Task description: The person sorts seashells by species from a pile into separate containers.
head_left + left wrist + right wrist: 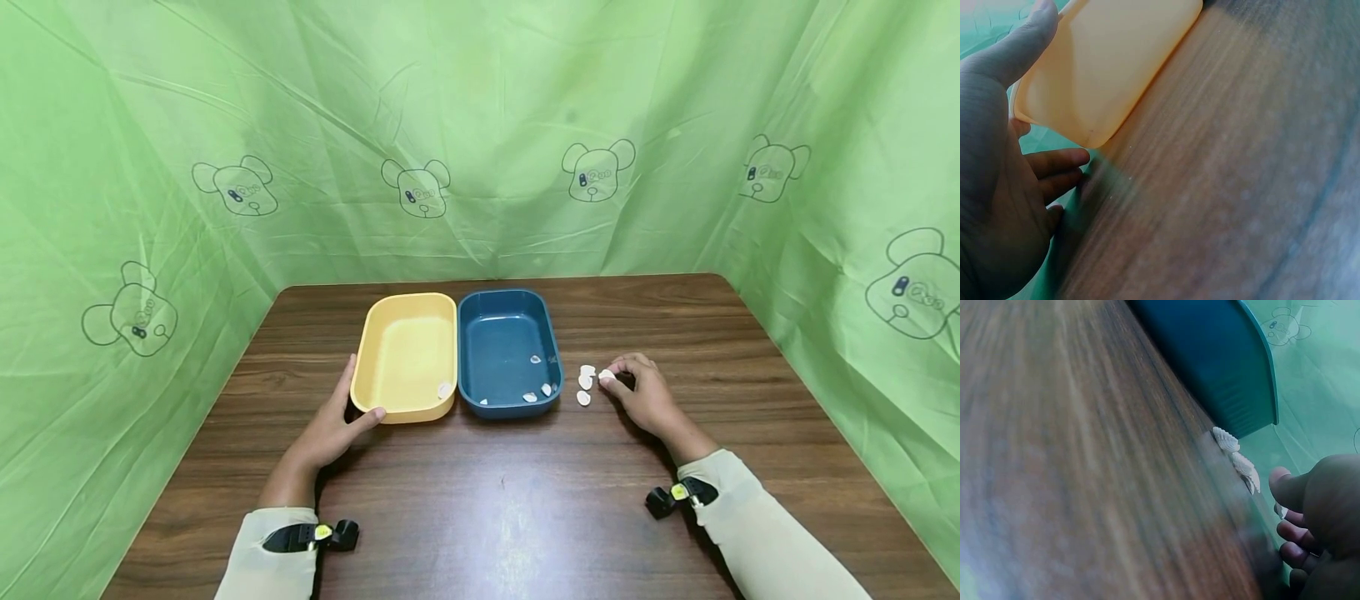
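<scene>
My left hand point(330, 427) rests against the near left corner of a yellow plastic bin point(408, 414), its thumb at the front wall and its fingers, fairly straight, along the left side. One white seashell point(445, 390) lies inside that bin. At the right, my right hand point(642, 395) pinches a small white seashell point(607, 375) between thumb and fingers, low over the table; in the right wrist view the pinched shell point(1280, 511) is partly hidden. Beside the fingertips lie a few loose white seashells point(583, 398), ribbed in the right wrist view.
A dark blue bin point(502, 304) stands against the yellow one, with several shells point(530, 397) near its front and right walls. Both bins are on a brown wood-grain table point(465, 483). Green cloth point(495, 83) with bear-head drawings hangs behind and at both sides.
</scene>
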`<control>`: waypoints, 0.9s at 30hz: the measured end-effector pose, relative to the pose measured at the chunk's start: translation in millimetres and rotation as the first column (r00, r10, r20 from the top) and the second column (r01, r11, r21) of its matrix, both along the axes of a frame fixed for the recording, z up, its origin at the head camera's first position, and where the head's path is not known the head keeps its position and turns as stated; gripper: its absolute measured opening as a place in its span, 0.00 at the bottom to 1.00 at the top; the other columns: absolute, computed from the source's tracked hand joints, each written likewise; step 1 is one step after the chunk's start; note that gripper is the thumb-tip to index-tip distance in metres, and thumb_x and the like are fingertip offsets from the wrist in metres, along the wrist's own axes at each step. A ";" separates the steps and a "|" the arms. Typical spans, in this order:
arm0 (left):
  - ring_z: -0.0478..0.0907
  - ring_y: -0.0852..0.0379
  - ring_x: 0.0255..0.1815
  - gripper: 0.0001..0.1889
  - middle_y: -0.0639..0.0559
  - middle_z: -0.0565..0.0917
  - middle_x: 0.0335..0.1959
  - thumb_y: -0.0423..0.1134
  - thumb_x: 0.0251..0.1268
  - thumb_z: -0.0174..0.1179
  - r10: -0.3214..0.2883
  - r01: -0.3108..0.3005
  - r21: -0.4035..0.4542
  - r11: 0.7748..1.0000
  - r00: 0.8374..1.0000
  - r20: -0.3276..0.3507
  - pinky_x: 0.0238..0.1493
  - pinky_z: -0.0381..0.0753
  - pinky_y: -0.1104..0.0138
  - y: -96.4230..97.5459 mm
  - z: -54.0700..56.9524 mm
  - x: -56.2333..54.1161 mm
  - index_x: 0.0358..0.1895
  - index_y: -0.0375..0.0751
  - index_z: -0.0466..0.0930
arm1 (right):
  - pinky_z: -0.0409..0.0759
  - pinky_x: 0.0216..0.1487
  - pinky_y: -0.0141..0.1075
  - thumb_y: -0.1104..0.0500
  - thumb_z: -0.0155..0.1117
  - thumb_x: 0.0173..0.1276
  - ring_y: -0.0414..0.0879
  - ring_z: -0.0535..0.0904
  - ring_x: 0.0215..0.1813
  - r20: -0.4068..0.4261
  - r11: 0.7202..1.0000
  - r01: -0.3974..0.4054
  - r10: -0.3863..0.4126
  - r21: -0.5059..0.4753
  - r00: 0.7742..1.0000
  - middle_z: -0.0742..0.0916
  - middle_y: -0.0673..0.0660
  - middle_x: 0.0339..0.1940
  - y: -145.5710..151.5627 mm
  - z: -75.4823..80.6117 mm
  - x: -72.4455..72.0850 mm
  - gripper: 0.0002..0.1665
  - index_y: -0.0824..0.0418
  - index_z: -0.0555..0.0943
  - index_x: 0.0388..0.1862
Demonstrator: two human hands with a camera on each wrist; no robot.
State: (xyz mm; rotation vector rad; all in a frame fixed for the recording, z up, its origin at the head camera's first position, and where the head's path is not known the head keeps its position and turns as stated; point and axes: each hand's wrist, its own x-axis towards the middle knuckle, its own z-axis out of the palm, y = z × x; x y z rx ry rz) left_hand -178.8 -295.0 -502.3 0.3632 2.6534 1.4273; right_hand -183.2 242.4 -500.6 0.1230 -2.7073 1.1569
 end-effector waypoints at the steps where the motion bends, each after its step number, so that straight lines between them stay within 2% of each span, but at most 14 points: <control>1: 0.41 0.29 0.92 0.62 0.38 0.40 0.93 0.48 0.73 0.72 0.000 0.000 0.002 1.000 1.000 -0.001 0.85 0.44 0.28 -0.1 0.1 0.0 0.92 0.62 0.28 | 0.68 0.70 0.54 0.64 0.72 0.76 0.67 0.77 0.65 -0.001 1.000 0.001 -0.001 -0.003 1.000 0.86 0.69 0.56 -0.5 0.6 0.1 0.07 0.69 0.86 0.42; 9: 0.41 0.29 0.92 0.62 0.38 0.40 0.93 0.48 0.73 0.72 0.003 -0.004 -0.006 1.000 1.000 -0.004 0.85 0.45 0.28 -1.2 -0.3 0.4 0.92 0.61 0.28 | 0.71 0.66 0.49 0.64 0.73 0.76 0.65 0.80 0.62 -0.027 0.999 0.028 -0.029 -0.035 0.999 0.85 0.69 0.55 -3.6 5.5 0.2 0.08 0.71 0.86 0.43; 17: 0.40 0.30 0.92 0.62 0.38 0.39 0.93 0.48 0.74 0.71 -0.005 0.005 -0.006 1.000 1.000 -0.011 0.85 0.45 0.28 0.3 -1.4 -0.1 0.92 0.60 0.27 | 0.69 0.62 0.41 0.65 0.72 0.76 0.65 0.79 0.62 -0.047 0.997 0.050 -0.053 -0.057 0.997 0.84 0.70 0.57 -5.9 13.2 1.9 0.08 0.72 0.86 0.45; 27: 0.41 0.30 0.92 0.62 0.36 0.41 0.93 0.46 0.74 0.71 -0.005 0.005 0.022 1.000 1.000 -0.010 0.85 0.44 0.30 0.0 -2.3 -1.0 0.92 0.58 0.27 | 0.65 0.67 0.53 0.68 0.74 0.73 0.68 0.74 0.66 -0.143 0.997 0.026 -0.036 -0.069 0.989 0.84 0.70 0.59 -13.7 26.7 1.6 0.05 0.71 0.87 0.43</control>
